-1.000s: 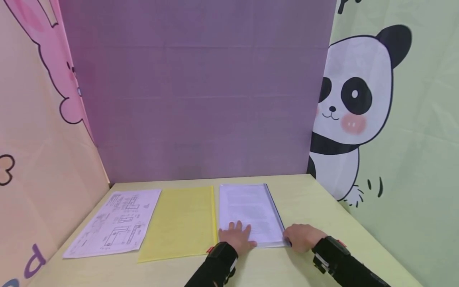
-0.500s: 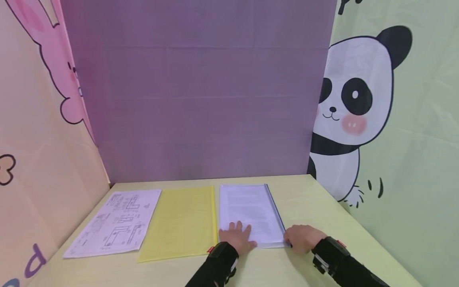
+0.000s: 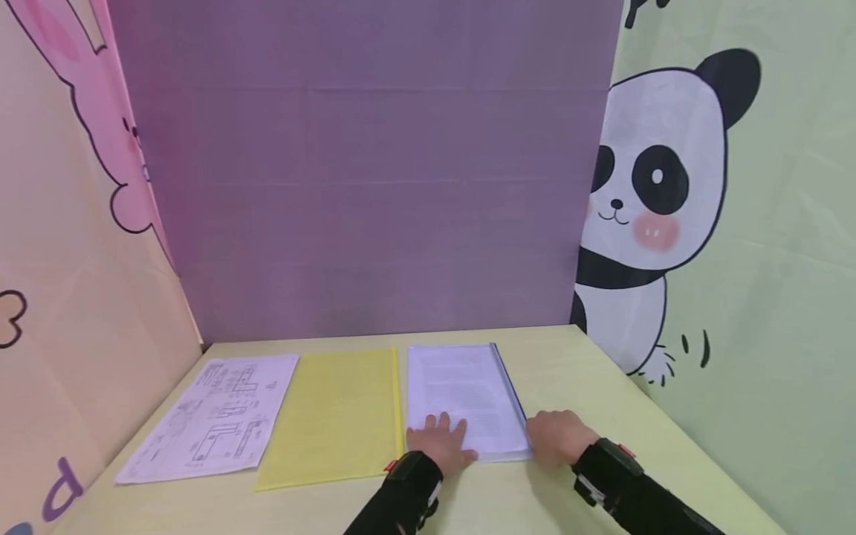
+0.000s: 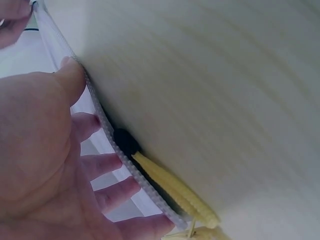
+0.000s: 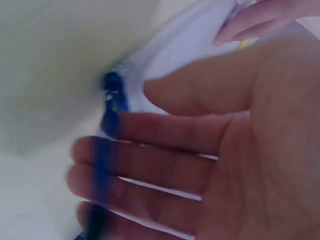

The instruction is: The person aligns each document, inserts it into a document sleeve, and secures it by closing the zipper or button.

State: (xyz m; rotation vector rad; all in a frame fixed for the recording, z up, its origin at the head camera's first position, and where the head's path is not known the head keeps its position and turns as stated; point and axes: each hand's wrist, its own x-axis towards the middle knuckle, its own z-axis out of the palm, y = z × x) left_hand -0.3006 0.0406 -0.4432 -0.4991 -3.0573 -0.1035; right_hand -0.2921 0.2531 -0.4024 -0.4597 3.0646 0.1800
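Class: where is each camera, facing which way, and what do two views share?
Head: on the head, facing forward and down at the table, white folder, yellow folder and drawing sheet; left hand, right hand, sleeves show.
Left wrist: worn there, facing the white folder's edge; left palm and part of the right hand show.
Right wrist: worn there, facing a blurred blue strip; right palm and part of the left hand show.
Wrist views share the folder and both hands.

Left hand [image 3: 438, 446] spread; right hand [image 3: 556, 437] blurred close up, perhaps bent.
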